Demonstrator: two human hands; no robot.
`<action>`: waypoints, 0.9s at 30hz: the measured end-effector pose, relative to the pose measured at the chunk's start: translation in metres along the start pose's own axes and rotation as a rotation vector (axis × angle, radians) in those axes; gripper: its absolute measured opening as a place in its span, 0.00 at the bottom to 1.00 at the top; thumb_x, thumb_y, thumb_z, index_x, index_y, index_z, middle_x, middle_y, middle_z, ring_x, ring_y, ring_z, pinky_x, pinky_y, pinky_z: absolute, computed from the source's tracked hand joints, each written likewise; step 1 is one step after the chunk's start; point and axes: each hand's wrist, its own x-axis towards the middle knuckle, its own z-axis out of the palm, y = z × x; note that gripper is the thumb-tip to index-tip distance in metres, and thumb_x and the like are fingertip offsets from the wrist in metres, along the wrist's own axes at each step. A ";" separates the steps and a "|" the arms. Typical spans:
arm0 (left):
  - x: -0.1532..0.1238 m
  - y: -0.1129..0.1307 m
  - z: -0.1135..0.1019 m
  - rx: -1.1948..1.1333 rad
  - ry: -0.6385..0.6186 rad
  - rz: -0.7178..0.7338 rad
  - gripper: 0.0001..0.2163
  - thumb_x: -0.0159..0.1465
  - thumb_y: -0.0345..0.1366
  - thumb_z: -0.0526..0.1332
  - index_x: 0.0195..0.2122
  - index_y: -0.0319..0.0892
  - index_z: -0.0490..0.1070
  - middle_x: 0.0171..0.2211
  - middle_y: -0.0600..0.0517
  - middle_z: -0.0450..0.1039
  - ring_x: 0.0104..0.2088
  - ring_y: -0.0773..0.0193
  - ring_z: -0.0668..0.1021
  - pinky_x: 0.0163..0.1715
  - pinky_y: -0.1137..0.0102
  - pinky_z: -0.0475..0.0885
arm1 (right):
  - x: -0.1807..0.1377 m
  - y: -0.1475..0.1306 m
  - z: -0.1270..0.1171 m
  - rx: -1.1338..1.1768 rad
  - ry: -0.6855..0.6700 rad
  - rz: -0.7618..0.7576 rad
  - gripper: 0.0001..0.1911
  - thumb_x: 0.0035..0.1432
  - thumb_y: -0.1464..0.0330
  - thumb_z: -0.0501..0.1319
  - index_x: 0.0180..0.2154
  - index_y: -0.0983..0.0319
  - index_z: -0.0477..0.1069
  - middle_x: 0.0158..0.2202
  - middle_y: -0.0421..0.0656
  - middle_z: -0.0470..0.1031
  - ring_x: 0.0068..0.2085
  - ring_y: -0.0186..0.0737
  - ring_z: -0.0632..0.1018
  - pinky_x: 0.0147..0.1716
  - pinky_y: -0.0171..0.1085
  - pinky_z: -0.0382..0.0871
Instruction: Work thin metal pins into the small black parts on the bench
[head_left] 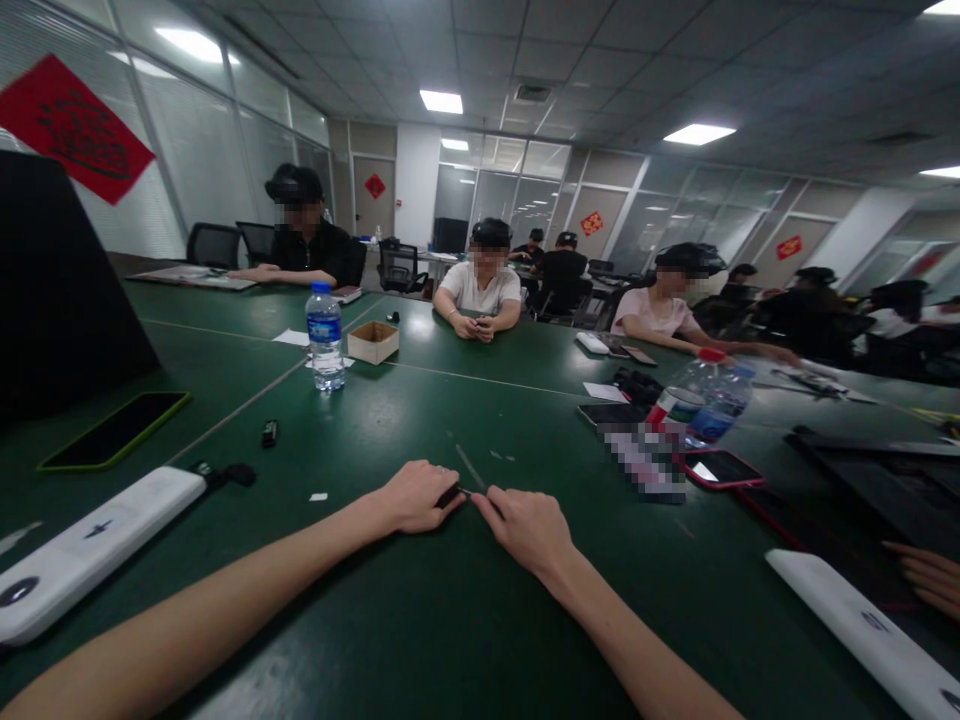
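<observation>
Just above the dark green table [420, 620], my two hands meet near the middle of the view. My left hand [421, 497] is closed around a small dark object [450, 494], mostly covered by the fingers. A thin, pale sliver [466, 491] bridges the gap between that object and my right hand [531, 528]. The right fingers are pinched together at its end; what they grip is too small to name. A small white scrap [319, 497] lies left of my left hand, and a small black piece [269, 433] sits farther off.
At left are a white elongated device [105, 545] and a green-edged phone [116, 430]. A water bottle [325, 350] stands beside a small box [373, 343]. Bottles [705, 395], a pink-edged phone [724, 468] and another white device [862, 625] are at right. Several people sit around; a person's hand [930, 575] shows far right.
</observation>
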 end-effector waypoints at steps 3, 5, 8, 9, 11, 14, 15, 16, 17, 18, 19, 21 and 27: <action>0.000 0.000 0.000 0.002 0.003 0.000 0.15 0.68 0.45 0.47 0.36 0.41 0.67 0.34 0.46 0.75 0.33 0.56 0.77 0.34 0.64 0.70 | -0.001 0.000 0.000 0.012 0.006 -0.013 0.29 0.68 0.54 0.39 0.33 0.61 0.73 0.27 0.43 0.77 0.22 0.31 0.72 0.21 0.30 0.53; -0.001 0.000 0.000 -0.009 0.008 0.005 0.15 0.68 0.45 0.47 0.35 0.41 0.66 0.34 0.46 0.75 0.34 0.57 0.77 0.35 0.64 0.69 | -0.001 0.000 0.000 0.019 0.014 -0.020 0.29 0.68 0.54 0.39 0.33 0.61 0.73 0.27 0.43 0.77 0.21 0.30 0.72 0.21 0.30 0.53; -0.002 0.000 -0.001 -0.033 0.011 0.020 0.14 0.68 0.44 0.47 0.35 0.41 0.66 0.34 0.47 0.75 0.34 0.57 0.77 0.35 0.64 0.69 | -0.002 0.001 0.001 0.043 0.023 -0.034 0.29 0.68 0.55 0.39 0.32 0.61 0.73 0.27 0.43 0.76 0.21 0.29 0.71 0.21 0.29 0.53; -0.002 0.000 -0.001 -0.039 0.012 0.021 0.14 0.68 0.44 0.47 0.35 0.41 0.66 0.34 0.47 0.75 0.34 0.57 0.77 0.35 0.64 0.69 | -0.002 0.002 0.002 0.054 0.023 -0.038 0.29 0.68 0.55 0.39 0.32 0.61 0.73 0.27 0.43 0.76 0.21 0.29 0.71 0.21 0.29 0.52; -0.002 -0.001 -0.002 -0.048 0.009 0.024 0.14 0.68 0.44 0.48 0.35 0.42 0.66 0.34 0.47 0.74 0.34 0.57 0.77 0.35 0.64 0.69 | -0.002 0.002 0.002 0.075 0.023 -0.043 0.29 0.68 0.54 0.40 0.32 0.62 0.73 0.26 0.42 0.76 0.21 0.29 0.70 0.21 0.29 0.52; -0.002 -0.001 -0.003 -0.061 0.002 0.029 0.14 0.69 0.44 0.47 0.35 0.42 0.66 0.33 0.48 0.74 0.34 0.58 0.77 0.36 0.65 0.69 | -0.002 0.003 0.003 0.083 0.030 -0.046 0.30 0.68 0.54 0.40 0.32 0.62 0.73 0.26 0.42 0.75 0.21 0.28 0.70 0.21 0.29 0.51; -0.002 -0.001 -0.003 -0.063 0.005 0.033 0.14 0.69 0.44 0.47 0.35 0.42 0.65 0.34 0.48 0.74 0.34 0.58 0.77 0.36 0.65 0.69 | -0.002 0.003 0.004 0.080 0.033 -0.047 0.29 0.68 0.54 0.40 0.32 0.62 0.73 0.26 0.42 0.75 0.21 0.28 0.70 0.21 0.29 0.51; -0.002 -0.001 -0.002 -0.064 0.010 0.037 0.14 0.69 0.44 0.47 0.34 0.42 0.65 0.34 0.48 0.74 0.34 0.58 0.77 0.36 0.65 0.68 | -0.002 0.003 0.004 0.076 0.036 -0.047 0.29 0.68 0.54 0.40 0.32 0.62 0.74 0.26 0.42 0.75 0.21 0.28 0.69 0.21 0.29 0.51; -0.002 -0.001 -0.002 -0.064 0.016 0.040 0.14 0.69 0.44 0.47 0.34 0.42 0.65 0.34 0.48 0.74 0.34 0.58 0.77 0.36 0.65 0.68 | -0.003 0.003 0.004 0.071 0.040 -0.047 0.29 0.68 0.55 0.40 0.32 0.62 0.74 0.26 0.42 0.75 0.21 0.29 0.69 0.21 0.29 0.51; -0.003 -0.002 -0.002 -0.063 0.022 0.043 0.14 0.69 0.44 0.47 0.34 0.42 0.65 0.34 0.48 0.74 0.34 0.58 0.77 0.36 0.65 0.68 | -0.003 0.003 0.004 0.067 0.044 -0.049 0.29 0.68 0.55 0.40 0.32 0.62 0.74 0.26 0.42 0.75 0.21 0.29 0.69 0.22 0.30 0.50; -0.003 -0.002 -0.002 -0.062 0.026 0.045 0.14 0.69 0.44 0.47 0.34 0.42 0.65 0.34 0.48 0.74 0.34 0.59 0.77 0.36 0.65 0.68 | -0.003 0.003 0.004 0.065 0.048 -0.053 0.29 0.68 0.55 0.40 0.32 0.62 0.74 0.26 0.42 0.75 0.21 0.29 0.69 0.22 0.30 0.50; -0.003 -0.002 -0.002 -0.060 0.025 0.044 0.14 0.68 0.44 0.48 0.34 0.42 0.66 0.34 0.48 0.74 0.34 0.59 0.77 0.36 0.66 0.68 | -0.002 0.005 0.005 0.064 0.055 -0.063 0.29 0.68 0.55 0.41 0.32 0.61 0.74 0.26 0.42 0.75 0.21 0.29 0.69 0.22 0.30 0.49; -0.002 -0.002 -0.004 -0.052 0.004 0.030 0.14 0.68 0.45 0.47 0.35 0.42 0.66 0.34 0.48 0.75 0.34 0.58 0.77 0.35 0.67 0.69 | -0.004 0.004 0.004 0.066 0.085 -0.100 0.29 0.68 0.56 0.41 0.31 0.62 0.74 0.25 0.42 0.74 0.21 0.28 0.68 0.22 0.31 0.49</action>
